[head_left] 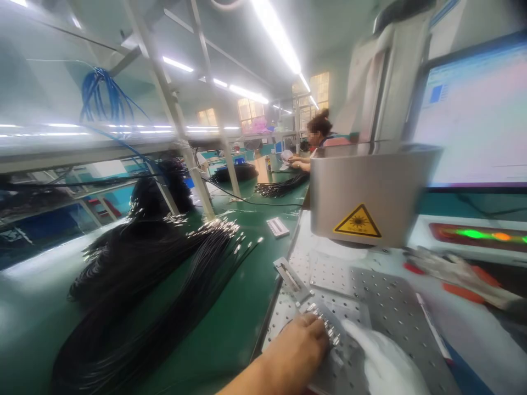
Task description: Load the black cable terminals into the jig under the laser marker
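Observation:
Several silver connector ends (329, 325) sit in a row on a metal block over the perforated plate (387, 307). My left hand (302, 343), bare, lies at the left side of the row with its fingers curled against the connectors; what they pinch is hidden. My right hand (385, 356), in a white glove, is at the right side of the block, blurred, its fingers unclear. Just beyond my left hand lies a slotted metal fixture (293, 278). Large bundles of black cables (164, 307) with silver tips spread over the green table (242, 285).
A metal machine housing (373, 192) with a yellow warning triangle stands ahead. To the right are a monitor (473, 115), gloves (461, 274) and a pen (434, 329). A small white block (278, 227) lies on the table. A person (319, 134) sits farther back.

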A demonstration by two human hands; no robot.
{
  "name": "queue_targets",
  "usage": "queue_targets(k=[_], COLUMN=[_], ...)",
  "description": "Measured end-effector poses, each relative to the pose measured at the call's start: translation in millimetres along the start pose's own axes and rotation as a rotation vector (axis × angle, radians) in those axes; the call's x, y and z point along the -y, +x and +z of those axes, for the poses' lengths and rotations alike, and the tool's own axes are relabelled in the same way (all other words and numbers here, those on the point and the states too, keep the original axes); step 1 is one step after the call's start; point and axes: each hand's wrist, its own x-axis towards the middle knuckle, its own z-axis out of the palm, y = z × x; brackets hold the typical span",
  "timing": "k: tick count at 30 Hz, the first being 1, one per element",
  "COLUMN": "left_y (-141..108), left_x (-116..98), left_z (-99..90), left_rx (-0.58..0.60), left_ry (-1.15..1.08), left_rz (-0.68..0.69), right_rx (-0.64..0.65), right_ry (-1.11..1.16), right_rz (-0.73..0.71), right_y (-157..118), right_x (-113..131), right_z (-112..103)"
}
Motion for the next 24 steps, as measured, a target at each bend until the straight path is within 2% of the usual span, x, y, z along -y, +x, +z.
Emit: queue_targets(k=[4, 6, 8, 10, 12, 14, 16, 18, 19, 21, 22, 24], left_y=[-1.0, -1.0, 1.4, 6.3, 11.5, 13.7, 10.0, -0.9, -9.0, -29.0, -40.4, -63.9], left_x=[5.4, 16.4, 34.3, 55.9, 73.7, 79.7, 69.5, 46.0, 31.8, 4.1, -7.8, -25.4], left_z=[-6.1, -12.3, -19.7, -27.4, -36.8, -50.6, -69.3, -87.9, -94.4, -95.6, -88.9, -61.9], left_rx=[0.003, -0.107, -0.249, -0.325, -0.332, -0.358, -0.440, -0.498, -0.481, -0.337, -0.224, -0.008], left_ry=[-0.198, -0.255, -0.278, -0.309, -0.377, -0.429, -0.511, -0.649, -0.706, -0.638, -0.522, -0.237], left_rz=[-0.092, -0.271, -0.537, -0.749, -0.838, -0.852, -0.833, -0.732, -0.668, -0.616, -0.632, -0.708], right_rx=[-0.025, -0.018, 0.010, 0.032, 0.057, 0.088, 0.098, 0.061, 0.024, -0.038, -0.052, -0.033], right_ry=[-0.062, -0.068, -0.076, -0.090, -0.076, -0.028, 0.042, 0.074, 0.076, 0.062, 0.053, 0.049], right_rz=[-0.047, -0.031, -0.004, 0.036, 0.076, 0.113, 0.159, 0.257, 0.300, 0.337, 0.319, 0.216], right_y=[5.2, 8.0, 10.7, 12.6, 13.5, 13.9, 14.7, 16.2, 17.3, 20.0, 21.7, 25.6], right_x=[2.4, 5.7, 10.2, 13.7, 14.5, 12.7, 10.5, 9.6, 10.0, 12.6, 14.7, 21.1], right_z=[0.6, -1.5, -4.4, -5.9, -5.2, -3.4, -3.1, -5.9, -8.6, -14.9, -18.0, -22.4])
